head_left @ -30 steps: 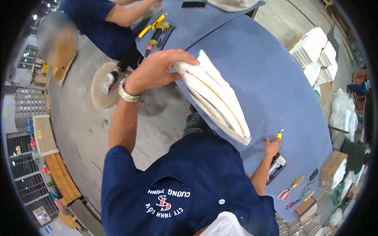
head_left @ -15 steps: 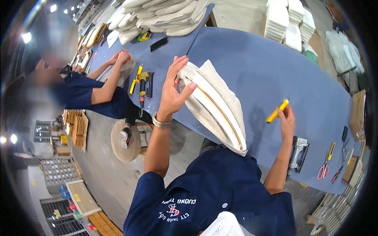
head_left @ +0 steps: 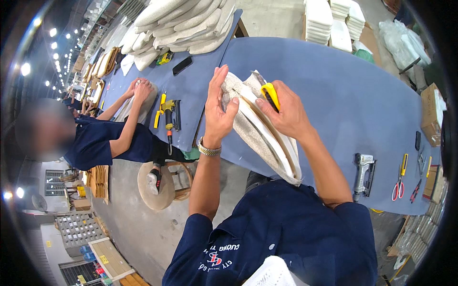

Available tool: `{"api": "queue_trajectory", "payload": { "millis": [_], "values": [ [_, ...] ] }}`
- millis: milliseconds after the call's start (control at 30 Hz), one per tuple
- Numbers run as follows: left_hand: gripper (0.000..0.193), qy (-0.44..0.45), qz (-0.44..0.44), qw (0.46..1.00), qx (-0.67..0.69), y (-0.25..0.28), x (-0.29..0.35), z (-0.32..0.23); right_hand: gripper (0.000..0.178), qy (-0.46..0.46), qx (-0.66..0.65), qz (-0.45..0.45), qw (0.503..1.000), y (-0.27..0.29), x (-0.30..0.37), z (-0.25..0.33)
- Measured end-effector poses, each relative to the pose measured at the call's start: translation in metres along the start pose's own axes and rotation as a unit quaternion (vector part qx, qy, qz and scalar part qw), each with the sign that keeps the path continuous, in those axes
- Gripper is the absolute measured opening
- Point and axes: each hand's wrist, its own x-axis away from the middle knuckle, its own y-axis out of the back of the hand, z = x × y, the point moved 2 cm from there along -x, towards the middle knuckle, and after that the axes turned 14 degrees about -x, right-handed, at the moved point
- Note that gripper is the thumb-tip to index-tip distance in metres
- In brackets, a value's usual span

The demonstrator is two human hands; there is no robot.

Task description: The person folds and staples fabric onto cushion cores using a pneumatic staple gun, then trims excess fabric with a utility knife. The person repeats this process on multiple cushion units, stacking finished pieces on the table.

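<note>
A curved seat pad wrapped in nubby cream fabric (head_left: 242, 125) stands on edge at the near side of the blue table, its pale inner side and loose fabric flap showing. My left hand (head_left: 220, 109) steadies its upper left end, thumb on the inner edge and fingers along the outside. In my closed right hand (head_left: 289, 113) is a yellow utility knife (head_left: 270, 95). Its blade points up and left, beside the flap's top; whether it touches the fabric I cannot tell.
On the blue table (head_left: 329, 95) lie a silver staple gun (head_left: 364, 174), scissors (head_left: 400, 177) and pliers (head_left: 416, 189) at right. Left are an olive staple gun (head_left: 171, 114) and a phone (head_left: 182, 66). A co-worker (head_left: 112, 136) sits left. Piled cream pads (head_left: 191, 24) stand behind.
My right hand has brought the utility knife leftward from over the table to the pad's upper end. My left hand stays on the pad, whose inner gap now shows wider.
</note>
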Motion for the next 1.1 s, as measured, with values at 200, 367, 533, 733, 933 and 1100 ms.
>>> {"api": "queue_trajectory", "payload": {
  "millis": [200,367,533,733,933,1100],
  "values": [
    [0.067,0.033,-0.15,0.982,0.112,-0.046,-0.001,0.022,0.043,-0.057,-0.093,0.018,0.994,-0.008,-0.006,-0.048],
    [0.053,0.117,-0.302,0.943,0.07,-0.086,0.017,0.01,0.036,-0.061,-0.072,-0.004,0.996,-0.005,0.003,-0.047],
    [0.025,0.121,-0.339,0.933,0.003,-0.087,0.01,-0.009,0.041,-0.074,-0.057,-0.028,0.995,0.003,0.004,-0.046],
    [0.014,0.164,-0.35,0.92,0.065,-0.094,-0.012,0.016,0.04,-0.099,-0.064,-0.074,0.99,-0.008,-0.012,-0.062],
    [0.014,0.224,-0.268,0.918,0.188,-0.133,-0.041,0.054,0.044,-0.102,0.014,-0.12,0.987,0.008,-0.028,-0.101],
    [0.018,0.296,-0.185,0.924,0.155,-0.195,-0.04,0.102,0.043,-0.193,0.05,-0.131,0.971,0.029,-0.018,-0.163]
  ]
}}
